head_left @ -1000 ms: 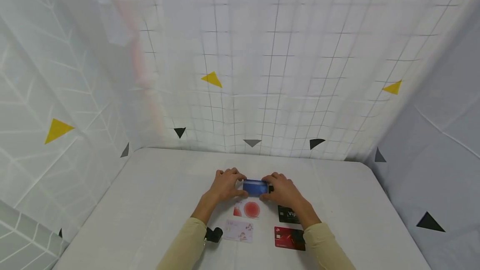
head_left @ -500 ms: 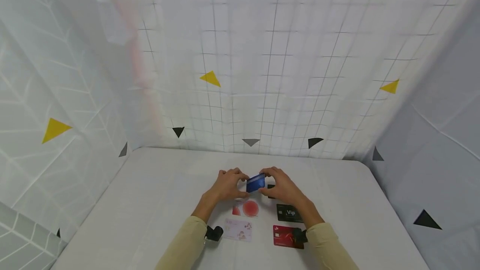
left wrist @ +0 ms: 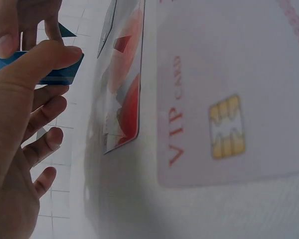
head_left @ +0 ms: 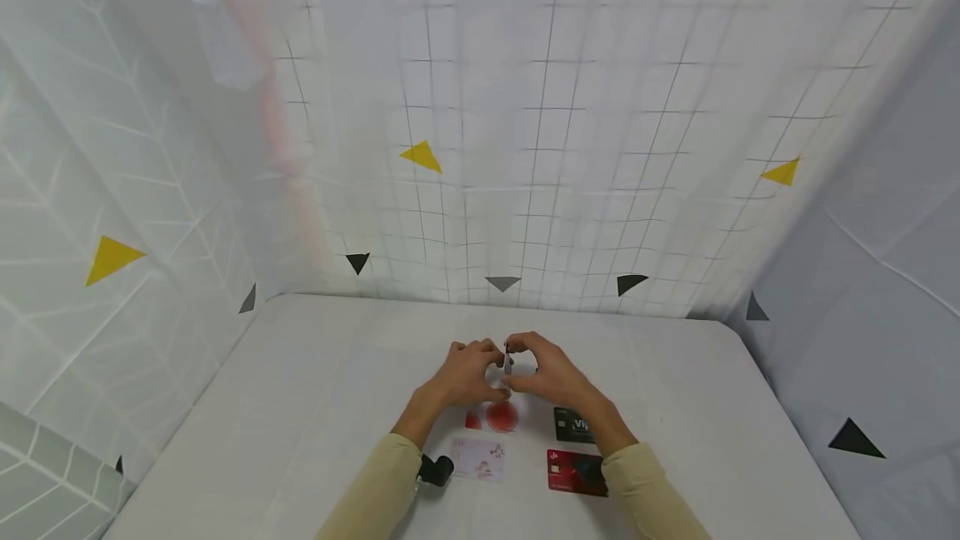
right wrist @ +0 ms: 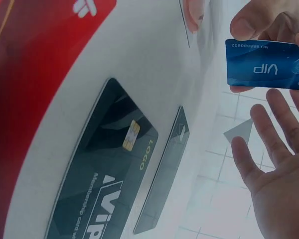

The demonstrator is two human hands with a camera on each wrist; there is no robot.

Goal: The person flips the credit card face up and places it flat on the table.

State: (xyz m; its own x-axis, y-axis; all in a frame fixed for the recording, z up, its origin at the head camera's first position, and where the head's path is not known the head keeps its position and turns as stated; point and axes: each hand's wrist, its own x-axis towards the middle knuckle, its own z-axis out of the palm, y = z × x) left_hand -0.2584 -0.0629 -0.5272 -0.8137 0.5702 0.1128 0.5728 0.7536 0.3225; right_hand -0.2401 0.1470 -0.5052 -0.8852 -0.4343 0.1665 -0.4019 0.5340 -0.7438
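A blue VIP card [right wrist: 264, 63] is held up over the table between both hands, nearly edge-on in the head view. My left hand [head_left: 467, 375] pinches it, the thumb [left wrist: 65, 56] lying across its face in the left wrist view. From the other side, the thumb and fingers of my right hand [head_left: 551, 372] grip it too. In the right wrist view that hand's other fingers [right wrist: 269, 132] spread loosely below the card. Just in front of the hands lies a white card with a red circle [head_left: 501, 416].
Nearer on the white table [head_left: 300, 407] lie a pale pink VIP card [head_left: 478, 460], a dark green Vip card [head_left: 572, 425] and a red card [head_left: 573, 472]. Another dark card [right wrist: 162, 172] lies beyond the green one, mostly hidden by the right hand in the head view.
The blue card has turned from facing the head camera, through a tilt, to nearly edge-on. Both hands have come closer together around it.
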